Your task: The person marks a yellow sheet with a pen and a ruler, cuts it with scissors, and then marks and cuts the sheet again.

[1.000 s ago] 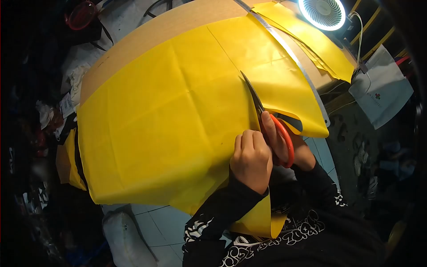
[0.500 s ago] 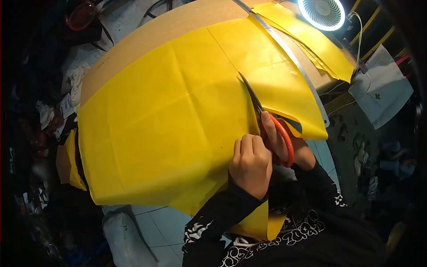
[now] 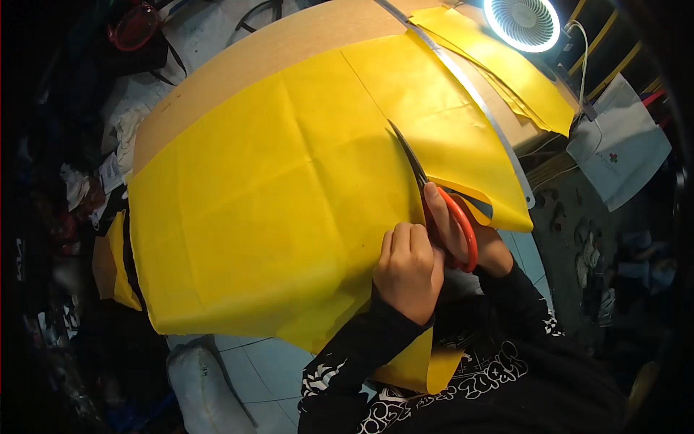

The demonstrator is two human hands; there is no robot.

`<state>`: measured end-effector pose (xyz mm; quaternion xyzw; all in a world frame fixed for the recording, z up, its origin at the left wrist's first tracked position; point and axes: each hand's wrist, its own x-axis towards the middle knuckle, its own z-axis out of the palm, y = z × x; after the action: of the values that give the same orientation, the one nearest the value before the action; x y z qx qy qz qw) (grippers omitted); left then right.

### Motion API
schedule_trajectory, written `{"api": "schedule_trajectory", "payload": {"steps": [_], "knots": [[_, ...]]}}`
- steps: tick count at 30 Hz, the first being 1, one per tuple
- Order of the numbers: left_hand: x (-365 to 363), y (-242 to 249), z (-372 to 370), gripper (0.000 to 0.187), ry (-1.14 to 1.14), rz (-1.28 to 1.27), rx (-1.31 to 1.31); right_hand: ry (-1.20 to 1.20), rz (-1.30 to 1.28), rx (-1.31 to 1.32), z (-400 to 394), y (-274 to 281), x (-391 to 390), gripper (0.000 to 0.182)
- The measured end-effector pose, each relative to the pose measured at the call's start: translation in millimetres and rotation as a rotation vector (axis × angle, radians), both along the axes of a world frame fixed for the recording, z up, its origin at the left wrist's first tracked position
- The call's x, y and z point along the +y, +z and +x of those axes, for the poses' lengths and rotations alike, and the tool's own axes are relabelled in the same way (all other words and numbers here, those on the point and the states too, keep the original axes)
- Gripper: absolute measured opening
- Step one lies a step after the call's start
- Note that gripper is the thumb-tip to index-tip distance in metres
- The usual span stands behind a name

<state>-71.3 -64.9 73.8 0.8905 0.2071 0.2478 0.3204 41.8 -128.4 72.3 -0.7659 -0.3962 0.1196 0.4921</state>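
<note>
A large yellow sheet (image 3: 238, 195), lightly creased, spreads over the table and hangs past its near edge. My right hand (image 3: 452, 224) is closed round the red-handled scissors (image 3: 466, 231). Their dark blades lie along a cut in the sheet, tips pointing to the far side, where a thin dark line continues on the yellow. Right beside the scissors, my left hand (image 3: 410, 271) is closed on the near part of the sheet, knuckles up. To the right of the cut, the sheet's edge curls up over my right hand. The fingertips of my left hand are hidden.
A long metal ruler (image 3: 477, 94) lies across the right of the tan tabletop (image 3: 217, 76). Beyond it are more yellow pieces (image 3: 499, 69) and a lit round fan (image 3: 522, 22). A white bag (image 3: 625, 141) hangs at the right. A filled whitish sack (image 3: 206, 390) stands on the tiled floor.
The view has shifted very slightly. Both hands, the scissors and the sheet stay in nearly the same place.
</note>
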Motion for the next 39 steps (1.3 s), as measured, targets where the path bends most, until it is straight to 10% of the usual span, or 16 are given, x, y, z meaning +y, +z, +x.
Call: {"api": "schedule_trajectory", "payload": {"steps": [10,13,20,27,33,37,39], "knots": [[67,1,7,0.022,-0.063,-0.178,0.020,0.031,-0.203,0.219,5,15,-2,0.030],[129,-8,31,0.039,0.053,0.272,0.033,0.003,0.109,-0.190,6,-18,3,0.033],[153,-27,49,0.070,0.214,0.420,0.534,0.130,-0.020,0.163,8,20,-2,0.041],[149,-27,42,0.069,0.289,0.393,0.548,0.270,-0.327,0.263,20,30,-5,0.025],[146,-33,36,0.064,0.311,0.395,0.422,0.209,0.343,0.863,22,-38,-1,0.043],[109,-17,12,0.040,0.255,0.352,0.145,0.109,0.229,0.145,7,-22,5,0.044],[69,3,-9,0.025,0.228,0.213,0.038,0.128,0.000,0.222,10,-4,1,0.050]]}}
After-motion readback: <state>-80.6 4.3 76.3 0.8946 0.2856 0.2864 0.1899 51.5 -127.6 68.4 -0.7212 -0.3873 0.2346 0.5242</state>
